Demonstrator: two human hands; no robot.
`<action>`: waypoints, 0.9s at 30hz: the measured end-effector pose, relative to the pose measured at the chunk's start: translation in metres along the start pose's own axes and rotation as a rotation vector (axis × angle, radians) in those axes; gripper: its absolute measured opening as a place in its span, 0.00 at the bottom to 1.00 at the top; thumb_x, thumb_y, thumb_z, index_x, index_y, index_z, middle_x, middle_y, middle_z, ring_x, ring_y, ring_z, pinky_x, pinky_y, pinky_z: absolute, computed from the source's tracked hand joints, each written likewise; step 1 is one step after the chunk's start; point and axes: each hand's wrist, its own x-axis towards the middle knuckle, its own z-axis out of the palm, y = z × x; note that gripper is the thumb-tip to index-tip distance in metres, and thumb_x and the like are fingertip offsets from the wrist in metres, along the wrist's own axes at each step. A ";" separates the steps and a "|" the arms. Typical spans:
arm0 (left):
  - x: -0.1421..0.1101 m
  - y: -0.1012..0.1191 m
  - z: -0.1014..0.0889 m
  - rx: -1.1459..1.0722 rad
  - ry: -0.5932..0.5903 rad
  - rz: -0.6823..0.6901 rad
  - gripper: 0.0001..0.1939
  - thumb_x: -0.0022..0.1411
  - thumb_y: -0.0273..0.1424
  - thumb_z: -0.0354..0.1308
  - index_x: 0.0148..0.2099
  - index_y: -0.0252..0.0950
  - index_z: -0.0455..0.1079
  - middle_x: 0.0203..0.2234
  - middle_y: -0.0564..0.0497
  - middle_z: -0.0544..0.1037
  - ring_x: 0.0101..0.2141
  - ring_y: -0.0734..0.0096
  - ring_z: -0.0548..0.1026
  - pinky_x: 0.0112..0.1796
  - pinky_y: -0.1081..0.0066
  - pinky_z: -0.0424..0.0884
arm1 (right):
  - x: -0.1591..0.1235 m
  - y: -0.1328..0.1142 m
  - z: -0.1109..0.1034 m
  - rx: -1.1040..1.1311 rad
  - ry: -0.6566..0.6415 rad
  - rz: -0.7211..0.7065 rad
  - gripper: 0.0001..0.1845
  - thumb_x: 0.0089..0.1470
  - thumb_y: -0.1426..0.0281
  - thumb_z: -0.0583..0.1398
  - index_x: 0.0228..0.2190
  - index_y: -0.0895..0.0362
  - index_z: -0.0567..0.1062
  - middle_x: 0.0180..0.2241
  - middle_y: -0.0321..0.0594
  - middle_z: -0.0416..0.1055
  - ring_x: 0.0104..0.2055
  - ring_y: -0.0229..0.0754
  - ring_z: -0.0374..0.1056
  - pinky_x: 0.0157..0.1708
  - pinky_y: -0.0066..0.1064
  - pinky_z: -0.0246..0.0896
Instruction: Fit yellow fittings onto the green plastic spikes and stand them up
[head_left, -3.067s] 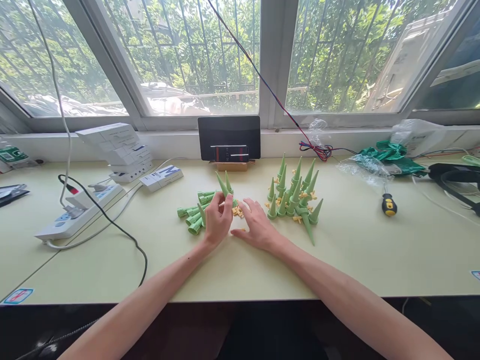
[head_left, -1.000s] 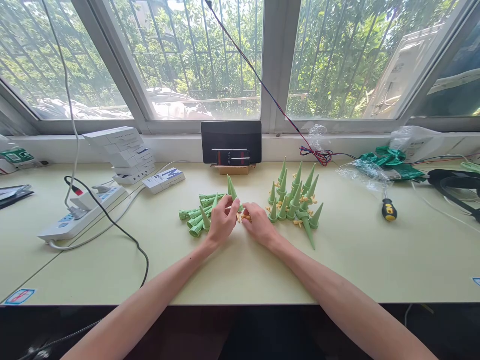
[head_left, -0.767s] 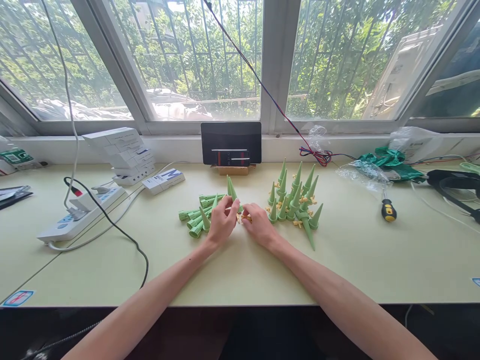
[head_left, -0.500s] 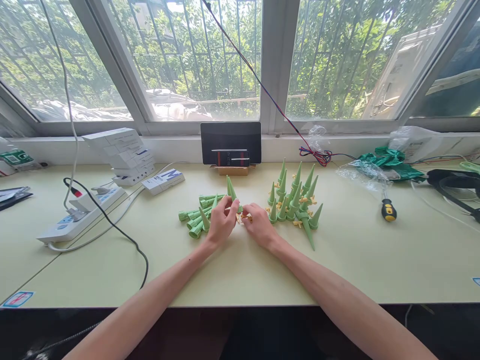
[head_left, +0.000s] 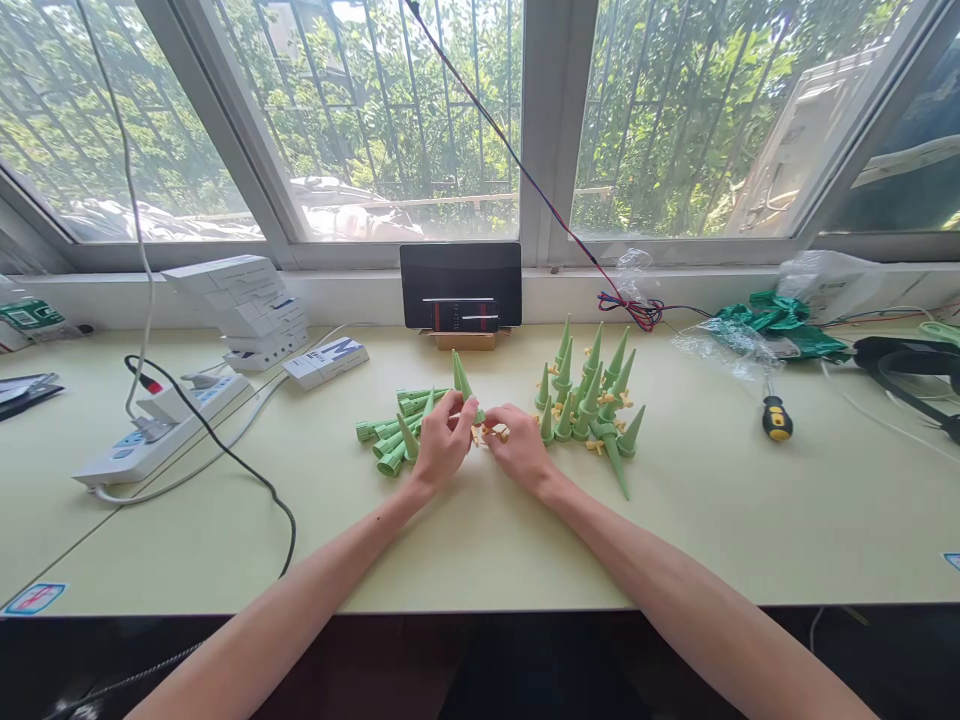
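Observation:
In the head view, my left hand point(head_left: 441, 445) is closed around a green plastic watering spike point(head_left: 465, 382), its pointed tip up. My right hand point(head_left: 519, 442) is pinched close to the base of that spike; what sits between its fingertips is too small and covered to make out. Small yellow valve pieces point(head_left: 475, 436) show beneath and between the hands. Left of my left hand lies a pile of green spikes and tubes point(head_left: 390, 440), partly hidden by it. Several green spikes fitted with yellow valves point(head_left: 589, 400) stand to the right of my right hand, one lying tip toward me.
Behind the hands, a phone point(head_left: 465, 316) leans on a dark tablet point(head_left: 461, 265). A white box point(head_left: 326, 362), stacked boxes point(head_left: 244, 305) and a power strip point(head_left: 161, 425) with cables are at left. A screwdriver point(head_left: 777, 418) and green plastic bag point(head_left: 787, 330) lie at right.
Almost nothing differs; both hands keep their hold around the spike, with only a tiny shift of the camera view.

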 end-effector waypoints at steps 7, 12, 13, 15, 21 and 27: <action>0.000 -0.001 -0.001 -0.001 -0.003 -0.002 0.14 0.65 0.41 0.53 0.32 0.37 0.63 0.21 0.56 0.65 0.16 0.79 0.64 0.18 0.75 0.60 | 0.001 0.000 0.001 0.054 0.003 0.022 0.07 0.50 0.78 0.60 0.32 0.57 0.75 0.34 0.39 0.73 0.38 0.40 0.70 0.35 0.30 0.65; 0.001 -0.002 -0.001 -0.012 -0.013 -0.010 0.15 0.65 0.43 0.53 0.33 0.37 0.63 0.22 0.56 0.66 0.16 0.79 0.64 0.18 0.75 0.62 | 0.001 0.000 0.001 0.096 0.022 0.017 0.07 0.50 0.77 0.60 0.33 0.57 0.75 0.34 0.40 0.73 0.38 0.41 0.70 0.34 0.30 0.65; 0.001 -0.002 0.000 -0.014 -0.019 -0.016 0.15 0.65 0.43 0.53 0.33 0.37 0.63 0.22 0.57 0.65 0.16 0.79 0.64 0.18 0.75 0.62 | 0.001 0.001 0.001 0.100 0.029 0.014 0.07 0.49 0.77 0.60 0.33 0.57 0.75 0.33 0.40 0.73 0.38 0.41 0.70 0.35 0.31 0.65; 0.001 -0.002 0.000 -0.012 -0.028 -0.029 0.14 0.66 0.42 0.52 0.33 0.37 0.63 0.21 0.58 0.64 0.16 0.79 0.63 0.19 0.74 0.63 | 0.001 0.001 0.001 0.104 0.043 0.008 0.06 0.49 0.77 0.61 0.32 0.56 0.75 0.32 0.39 0.72 0.37 0.41 0.69 0.37 0.32 0.65; -0.001 -0.001 0.000 -0.034 -0.003 -0.008 0.16 0.66 0.41 0.53 0.30 0.37 0.59 0.20 0.59 0.61 0.15 0.81 0.62 0.18 0.75 0.62 | 0.001 0.000 -0.001 0.124 0.071 -0.011 0.06 0.49 0.76 0.62 0.32 0.56 0.75 0.32 0.39 0.72 0.35 0.41 0.68 0.39 0.33 0.65; -0.016 0.005 -0.005 -0.161 -0.189 -0.010 0.14 0.66 0.43 0.51 0.34 0.37 0.61 0.17 0.60 0.62 0.11 0.80 0.62 0.14 0.76 0.57 | 0.002 0.001 -0.002 0.109 0.099 -0.017 0.06 0.51 0.75 0.60 0.33 0.57 0.75 0.31 0.38 0.71 0.32 0.39 0.66 0.36 0.31 0.64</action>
